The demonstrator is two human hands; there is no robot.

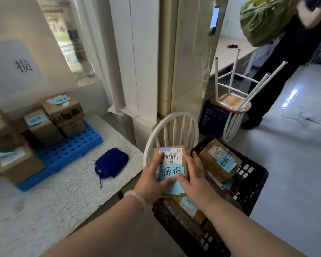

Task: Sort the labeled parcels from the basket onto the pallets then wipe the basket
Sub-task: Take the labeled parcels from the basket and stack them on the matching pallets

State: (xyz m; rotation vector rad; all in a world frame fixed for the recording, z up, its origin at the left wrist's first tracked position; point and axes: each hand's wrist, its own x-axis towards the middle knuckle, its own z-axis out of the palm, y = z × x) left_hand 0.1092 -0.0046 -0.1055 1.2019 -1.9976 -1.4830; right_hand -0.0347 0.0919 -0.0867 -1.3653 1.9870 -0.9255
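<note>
Two bare hands hold a small brown cardboard parcel in the middle of the view, just above the near left corner of a black plastic lattice basket. The left hand, with a pale translucent bracelet on its wrist, grasps the parcel's left edge. The right hand grasps the right edge, and its fingers are curled round the side. The parcel carries a white barcode label and a light blue note with handwritten characters.

More brown parcels with blue notes lie tilted inside the basket, which stands on a glossy grey floor.

To the left is a speckled white stone surface. A bright blue perforated plastic pallet rests on it, loaded with stacked cardboard boxes bearing blue notes. A folded dark blue cloth lies on the surface near the pallet. A white paper sign with one handwritten character hangs on the wall above, beside a window.

A white spindle-back chair stands behind the parcel. Further back, an upturned round wooden stool with white legs sits on a dark blue crate. At top right, another person in dark clothes holds a green sack.
</note>
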